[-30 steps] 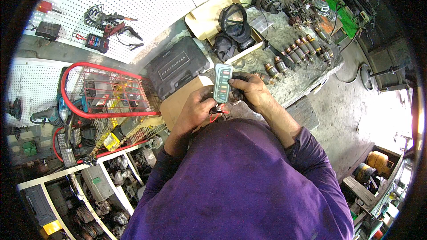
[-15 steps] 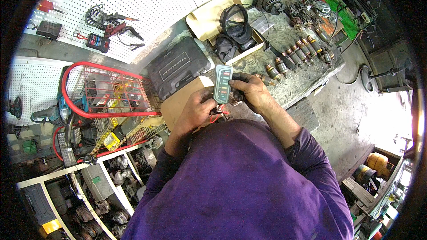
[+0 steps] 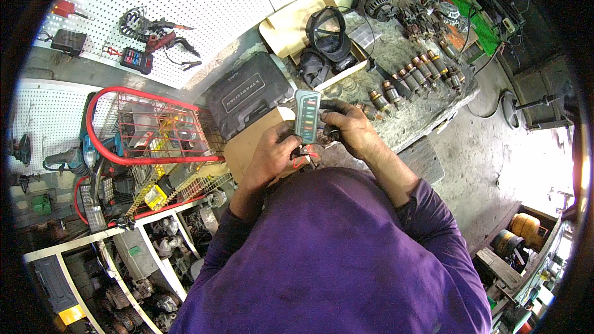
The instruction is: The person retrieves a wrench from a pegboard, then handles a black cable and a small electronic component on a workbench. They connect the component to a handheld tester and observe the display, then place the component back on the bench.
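The device (image 3: 307, 117) is right of the cart (image 3: 154, 161).

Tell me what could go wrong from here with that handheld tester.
The handheld tester could slip: the left hand holds it near its lower end, and whether the right hand supports it is unclear. The red wire just below might catch on the purple top close by.

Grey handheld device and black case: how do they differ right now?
The grey handheld device is small and narrow; the black case is much larger and broader. The device is held in the left hand; the case lies unheld beyond it. The device's face has coloured labels; the case is nearly all black. Both are roughly rectangular.
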The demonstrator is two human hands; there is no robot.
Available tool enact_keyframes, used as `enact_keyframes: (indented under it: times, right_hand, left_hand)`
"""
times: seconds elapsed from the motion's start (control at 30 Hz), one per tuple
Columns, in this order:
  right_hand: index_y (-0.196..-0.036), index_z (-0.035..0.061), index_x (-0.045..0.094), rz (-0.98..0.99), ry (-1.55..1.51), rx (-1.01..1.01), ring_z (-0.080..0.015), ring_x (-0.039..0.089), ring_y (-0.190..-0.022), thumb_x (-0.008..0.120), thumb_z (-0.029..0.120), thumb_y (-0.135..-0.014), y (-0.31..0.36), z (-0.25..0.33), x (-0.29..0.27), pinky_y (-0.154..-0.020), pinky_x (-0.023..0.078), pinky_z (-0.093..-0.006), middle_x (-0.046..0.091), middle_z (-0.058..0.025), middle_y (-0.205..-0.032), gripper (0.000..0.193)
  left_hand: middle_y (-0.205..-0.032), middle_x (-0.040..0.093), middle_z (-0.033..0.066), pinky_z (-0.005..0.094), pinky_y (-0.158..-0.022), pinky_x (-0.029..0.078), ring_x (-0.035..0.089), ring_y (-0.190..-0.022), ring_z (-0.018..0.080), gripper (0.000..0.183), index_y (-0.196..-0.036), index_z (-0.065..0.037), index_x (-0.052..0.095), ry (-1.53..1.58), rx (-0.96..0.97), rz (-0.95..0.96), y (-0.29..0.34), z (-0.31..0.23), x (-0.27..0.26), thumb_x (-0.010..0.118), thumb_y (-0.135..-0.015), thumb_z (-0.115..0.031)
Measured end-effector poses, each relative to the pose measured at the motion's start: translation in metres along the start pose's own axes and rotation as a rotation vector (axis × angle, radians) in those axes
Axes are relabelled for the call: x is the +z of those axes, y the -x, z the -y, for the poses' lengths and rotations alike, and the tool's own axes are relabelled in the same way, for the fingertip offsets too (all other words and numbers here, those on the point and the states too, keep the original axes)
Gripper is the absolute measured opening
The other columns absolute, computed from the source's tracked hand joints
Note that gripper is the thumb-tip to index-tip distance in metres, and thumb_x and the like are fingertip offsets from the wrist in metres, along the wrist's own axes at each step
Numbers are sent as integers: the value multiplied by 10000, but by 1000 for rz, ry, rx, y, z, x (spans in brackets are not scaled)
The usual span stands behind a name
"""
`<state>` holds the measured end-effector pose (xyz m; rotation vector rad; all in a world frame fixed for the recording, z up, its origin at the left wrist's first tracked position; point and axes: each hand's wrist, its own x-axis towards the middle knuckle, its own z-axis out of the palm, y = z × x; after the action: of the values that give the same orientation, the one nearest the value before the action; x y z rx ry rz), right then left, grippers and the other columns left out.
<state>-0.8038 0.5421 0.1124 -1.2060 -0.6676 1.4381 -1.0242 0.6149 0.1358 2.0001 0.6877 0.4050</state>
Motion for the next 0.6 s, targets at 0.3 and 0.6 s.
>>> enact_keyframes:
  times: [0.3, 0.6]
  right_hand:
    - [-1475, 89, 504, 165, 895, -3, -407, 505, -1371, 816, 243, -816, 16, 5, 7, -1155, 426, -445, 564, -299, -1375, 745]
    - [-1469, 121, 519, 366, 995, -89, -437, 527, -1301, 865, 350, -777, 19, 4, 9, -1118, 447, -492, 553, -254, -1382, 807]
  left_hand:
    - [-1046, 699, 176, 393, -837, 547, 685, -921, 307, 349, -1003, 16, 694, 18, 73, -38, 0, 3, -1, 738, -870, -304]
    - [-960, 663, 198, 403, -717, 542, 683, -837, 328, 339, -951, 58, 671, 138, 14, -76, 0, -4, -1, 795, -876, -249]
